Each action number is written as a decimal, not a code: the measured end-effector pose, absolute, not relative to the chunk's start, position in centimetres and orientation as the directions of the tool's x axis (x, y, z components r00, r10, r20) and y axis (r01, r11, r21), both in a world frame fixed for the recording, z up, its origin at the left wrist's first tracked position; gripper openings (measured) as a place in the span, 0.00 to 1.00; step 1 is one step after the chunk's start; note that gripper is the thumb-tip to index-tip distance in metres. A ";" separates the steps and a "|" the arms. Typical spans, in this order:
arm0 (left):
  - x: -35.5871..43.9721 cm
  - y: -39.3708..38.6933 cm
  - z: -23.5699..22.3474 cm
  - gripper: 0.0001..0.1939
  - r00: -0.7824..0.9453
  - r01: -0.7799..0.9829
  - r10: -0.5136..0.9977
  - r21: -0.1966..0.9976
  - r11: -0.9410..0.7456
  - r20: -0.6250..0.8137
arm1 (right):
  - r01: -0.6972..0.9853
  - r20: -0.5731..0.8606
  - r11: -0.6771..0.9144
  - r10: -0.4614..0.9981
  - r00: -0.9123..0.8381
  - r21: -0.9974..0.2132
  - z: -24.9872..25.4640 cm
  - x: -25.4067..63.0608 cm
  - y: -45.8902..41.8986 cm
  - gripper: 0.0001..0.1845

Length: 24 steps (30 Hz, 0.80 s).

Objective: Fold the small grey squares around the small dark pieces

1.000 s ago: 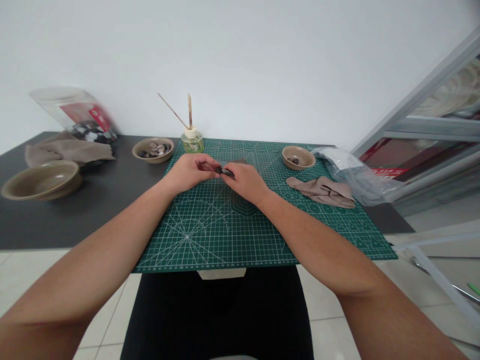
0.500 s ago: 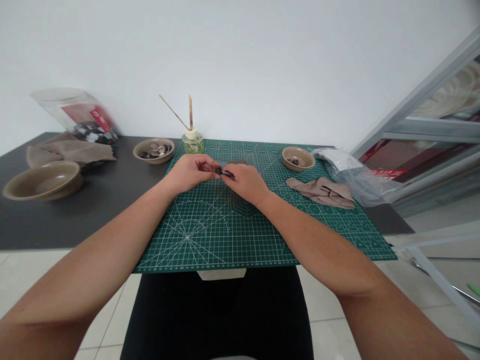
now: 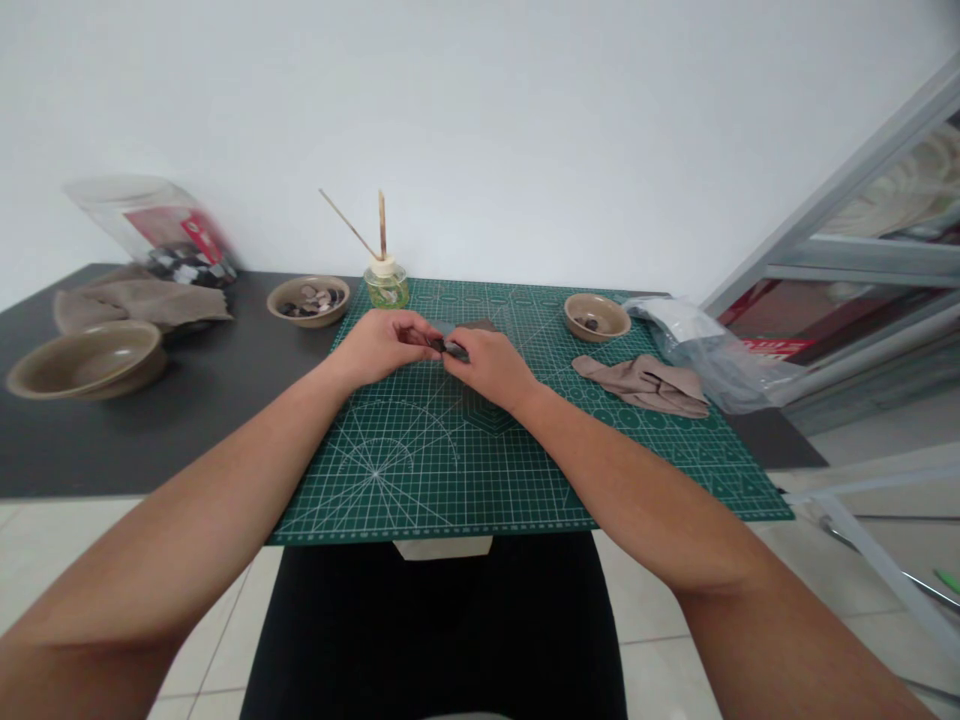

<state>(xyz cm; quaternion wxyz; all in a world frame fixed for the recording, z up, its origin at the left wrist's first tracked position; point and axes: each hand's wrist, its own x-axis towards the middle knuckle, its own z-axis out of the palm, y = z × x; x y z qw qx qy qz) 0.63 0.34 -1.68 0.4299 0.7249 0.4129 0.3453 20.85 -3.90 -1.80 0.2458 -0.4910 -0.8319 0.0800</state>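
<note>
Above the green cutting mat (image 3: 420, 500), my left hand (image 3: 382, 345) and my right hand (image 3: 491, 365) meet, fingertips almost touching. The right thumb and fingers are closed on a small dark grey pebble (image 3: 456, 351). My left fingers are pinched at its left side, around something dark that they mostly hide. Just behind the fingertips shows a grey-blue flat piece (image 3: 442, 327). A brownish flat piece (image 3: 477, 325) lies behind the right hand, partly covered by it.
Pebbles lie in a left bowl (image 3: 271, 303) and a right bowl (image 3: 624, 322). A larger bowl (image 3: 82, 385), a brown cloth (image 3: 150, 302) and a bag of stones (image 3: 180, 240) stand far left. A reed diffuser (image 3: 386, 285) is behind; another cloth (image 3: 649, 385) and a plastic bag (image 3: 705, 350) lie right.
The dark pebble between my fingertips has turned slightly and shows a greyer face. Both hands stay in nearly the same place.
</note>
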 end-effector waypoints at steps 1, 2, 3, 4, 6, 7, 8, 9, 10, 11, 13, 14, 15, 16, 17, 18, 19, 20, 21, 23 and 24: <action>0.6 0.3 -1.7 0.15 0.420 0.297 0.895 0.910 -0.289 0.147 | 0.778 0.328 0.503 0.858 -0.396 -0.377 -1.8 20.9 -3.9 0.08; 0.6 0.3 -1.7 0.15 0.420 0.293 0.895 0.911 -0.289 0.149 | 0.778 0.328 0.501 0.859 -0.394 -0.378 -1.7 20.9 -4.0 0.09; 0.6 0.3 -1.7 0.15 0.419 0.291 0.896 0.912 -0.289 0.150 | 0.779 0.328 0.499 0.860 -0.391 -0.379 -1.6 20.9 -4.0 0.09; 0.6 0.3 -1.7 0.15 0.418 0.289 0.896 0.913 -0.288 0.150 | 0.781 0.328 0.496 0.861 -0.388 -0.379 -1.5 20.9 -4.1 0.09; 0.7 0.2 -1.6 0.16 0.418 0.286 0.896 0.915 -0.284 0.148 | 0.782 0.331 0.495 0.861 -0.385 -0.378 -1.4 21.0 -4.2 0.10; 0.7 0.2 -1.6 0.16 0.417 0.284 0.897 0.916 -0.283 0.148 | 0.782 0.334 0.497 0.860 -0.385 -0.377 -1.4 21.0 -4.2 0.10; 0.7 0.2 -1.5 0.16 0.416 0.282 0.897 0.917 -0.282 0.148 | 0.781 0.336 0.500 0.858 -0.388 -0.375 -1.4 21.0 -4.2 0.10; 0.7 0.2 -1.5 0.16 0.416 0.280 0.897 0.918 -0.280 0.147 | 0.780 0.339 0.503 0.856 -0.390 -0.372 -1.4 20.9 -4.2 0.10; 0.7 0.2 -1.5 0.16 0.417 0.278 0.897 0.919 -0.279 0.146 | 0.780 0.341 0.505 0.855 -0.392 -0.370 -1.5 20.9 -4.2 0.10; 0.7 0.2 -1.5 0.16 0.420 0.276 0.896 0.920 -0.278 0.145 | 0.780 0.342 0.507 0.853 -0.394 -0.367 -1.5 20.9 -4.2 0.10; 0.6 0.2 -1.5 0.16 0.428 0.274 0.892 0.920 -0.281 0.145 | 0.779 0.340 0.512 0.850 -0.402 -0.360 -1.7 20.9 -4.1 0.09; 0.6 0.3 -1.6 0.15 0.432 0.276 0.890 0.919 -0.282 0.144 | 0.780 0.336 0.514 0.850 -0.405 -0.358 -1.7 20.9 -4.1 0.09; 0.6 0.3 -1.6 0.15 0.433 0.279 0.890 0.917 -0.284 0.143 | 0.781 0.332 0.514 0.850 -0.408 -0.356 -1.7 20.9 -4.1 0.09; 0.6 0.3 -1.6 0.15 0.434 0.284 0.890 0.916 -0.283 0.141 | 0.782 0.326 0.513 0.851 -0.411 -0.354 -1.7 20.9 -4.1 0.09; 0.6 0.3 -1.6 0.15 0.433 0.287 0.891 0.915 -0.282 0.139 | 0.782 0.322 0.512 0.852 -0.412 -0.354 -1.7 20.9 -4.1 0.09; 0.6 0.3 -1.7 0.15 0.431 0.290 0.892 0.915 -0.280 0.137 | 0.782 0.320 0.512 0.853 -0.413 -0.355 -1.6 20.9 -4.2 0.09; 0.6 0.3 -1.7 0.15 0.429 0.289 0.893 0.916 -0.278 0.135 | 0.780 0.320 0.513 0.852 -0.414 -0.357 -1.6 20.9 -4.2 0.09; 0.6 0.3 -1.7 0.15 0.428 0.285 0.894 0.918 -0.276 0.135 | 0.777 0.323 0.516 0.851 -0.415 -0.361 -1.5 20.9 -4.2 0.09; 0.7 0.3 -1.6 0.15 0.426 0.278 0.894 0.920 -0.275 0.138 | 0.772 0.328 0.519 0.849 -0.414 -0.367 -1.5 21.0 -4.2 0.10; 0.7 0.3 -1.6 0.15 0.426 0.260 0.893 0.925 -0.276 0.147 | 0.763 0.339 0.524 0.846 -0.412 -0.379 -1.4 21.0 -4.2 0.10; 0.7 0.3 -1.6 0.16 0.426 0.253 0.892 0.927 -0.278 0.151 | 0.758 0.345 0.526 0.844 -0.411 -0.384 -1.4 21.0 -4.2 0.11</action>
